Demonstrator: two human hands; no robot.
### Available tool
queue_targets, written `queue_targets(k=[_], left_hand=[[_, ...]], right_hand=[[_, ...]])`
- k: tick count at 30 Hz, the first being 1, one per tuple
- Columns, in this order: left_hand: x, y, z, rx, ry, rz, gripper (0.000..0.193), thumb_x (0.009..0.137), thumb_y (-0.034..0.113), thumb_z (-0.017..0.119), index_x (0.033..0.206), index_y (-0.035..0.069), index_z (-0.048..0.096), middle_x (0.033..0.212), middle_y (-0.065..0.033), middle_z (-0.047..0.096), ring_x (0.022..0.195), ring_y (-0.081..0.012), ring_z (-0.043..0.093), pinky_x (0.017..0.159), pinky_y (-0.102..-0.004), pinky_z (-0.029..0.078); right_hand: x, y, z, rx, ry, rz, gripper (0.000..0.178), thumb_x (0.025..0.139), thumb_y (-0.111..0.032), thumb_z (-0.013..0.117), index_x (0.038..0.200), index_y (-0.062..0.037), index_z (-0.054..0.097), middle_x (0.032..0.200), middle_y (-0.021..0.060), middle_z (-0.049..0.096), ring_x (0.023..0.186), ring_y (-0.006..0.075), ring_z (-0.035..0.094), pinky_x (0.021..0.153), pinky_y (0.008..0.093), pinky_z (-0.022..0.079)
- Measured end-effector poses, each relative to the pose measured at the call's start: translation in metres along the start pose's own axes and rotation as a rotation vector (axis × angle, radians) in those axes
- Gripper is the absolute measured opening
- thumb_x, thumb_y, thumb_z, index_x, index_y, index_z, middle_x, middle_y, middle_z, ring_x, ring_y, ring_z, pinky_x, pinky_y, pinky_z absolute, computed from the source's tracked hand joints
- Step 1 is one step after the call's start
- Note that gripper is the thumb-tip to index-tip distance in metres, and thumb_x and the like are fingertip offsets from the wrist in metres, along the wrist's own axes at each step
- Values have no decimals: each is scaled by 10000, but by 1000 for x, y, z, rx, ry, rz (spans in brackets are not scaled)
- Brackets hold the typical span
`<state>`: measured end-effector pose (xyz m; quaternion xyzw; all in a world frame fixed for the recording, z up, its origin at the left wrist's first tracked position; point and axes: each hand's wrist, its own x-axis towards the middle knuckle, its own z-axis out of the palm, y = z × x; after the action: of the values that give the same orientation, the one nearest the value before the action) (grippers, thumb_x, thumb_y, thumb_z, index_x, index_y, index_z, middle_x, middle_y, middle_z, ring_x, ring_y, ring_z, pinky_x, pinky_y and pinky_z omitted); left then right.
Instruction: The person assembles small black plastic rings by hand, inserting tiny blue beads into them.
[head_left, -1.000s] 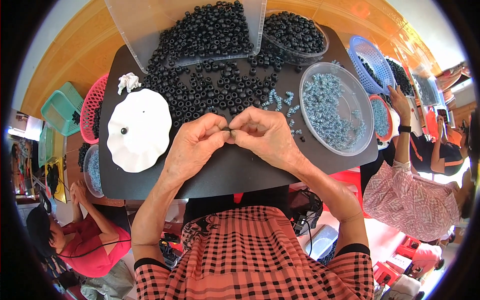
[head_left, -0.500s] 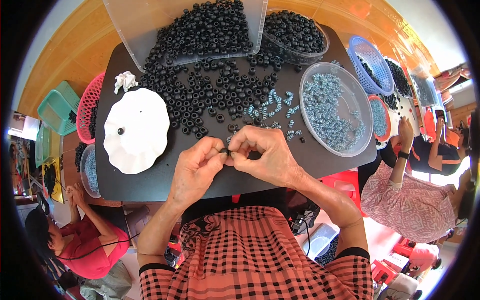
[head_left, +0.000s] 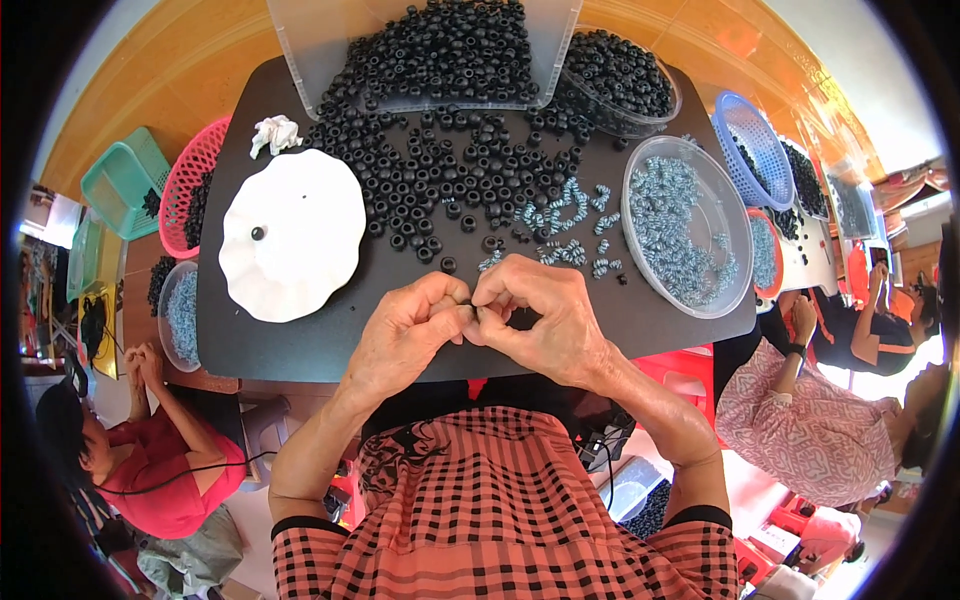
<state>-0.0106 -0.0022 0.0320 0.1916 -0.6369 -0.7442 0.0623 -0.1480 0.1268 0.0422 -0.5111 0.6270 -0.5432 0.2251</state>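
Note:
My left hand and my right hand meet fingertip to fingertip above the table's near edge. Both are closed in a pinch on one small black bead, mostly covered by the fingers. Just beyond them, loose black beads with holes spread over the dark table. Small blue-and-silver coil-like pieces lie scattered beyond my right hand. To the left, a white wavy-edged plate carries a single black bead.
A clear bin tipped toward me spills black beads at the back, beside a round tub of beads. A clear dish of blue pieces stands right. Crumpled tissue lies behind the plate. Other people sit at both sides.
The whole view has shifted, so the table contents appear farther right. Both hands keep their pinch on the bead, which now shows less between the fingertips.

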Motion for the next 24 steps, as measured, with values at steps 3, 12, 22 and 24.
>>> queue_targets(k=[3, 12, 22, 24], left_hand=[[-3, 1, -1, -59, -19, 5, 113, 938, 53, 538, 982, -32, 597, 843, -18, 598, 765, -83, 557, 710, -223, 467], [-13, -5, -6, -17, 5, 66, 108, 930, 63, 518, 957, -24, 576, 793, -33, 649, 731, -74, 579, 692, -230, 475], [-27, 3, -13, 46, 24, 19, 109, 934, 68, 513, 955, -25, 565, 809, -62, 678, 734, -61, 592, 656, -222, 470], [-23, 2, -7, 88, 1, 23, 128, 936, 69, 505, 979, -34, 567, 826, -78, 687, 780, -91, 628, 696, -238, 485]], right_hand=[[-1, -7, 2, -74, -19, 1, 113, 772, 62, 676, 831, 0, 602, 814, 56, 629, 682, 99, 628, 616, 243, 535], [-5, -13, 14, -165, 0, -45, 151, 759, 58, 690, 808, -22, 572, 774, 47, 629, 652, 111, 616, 590, 256, 516], [-21, -15, 8, -138, -37, 36, 134, 743, 105, 620, 772, -2, 546, 765, 39, 619, 649, 62, 581, 579, 227, 490], [-30, -5, 6, -58, -28, 136, 131, 752, 118, 606, 821, 14, 569, 785, 33, 630, 701, 34, 578, 611, 216, 502]])
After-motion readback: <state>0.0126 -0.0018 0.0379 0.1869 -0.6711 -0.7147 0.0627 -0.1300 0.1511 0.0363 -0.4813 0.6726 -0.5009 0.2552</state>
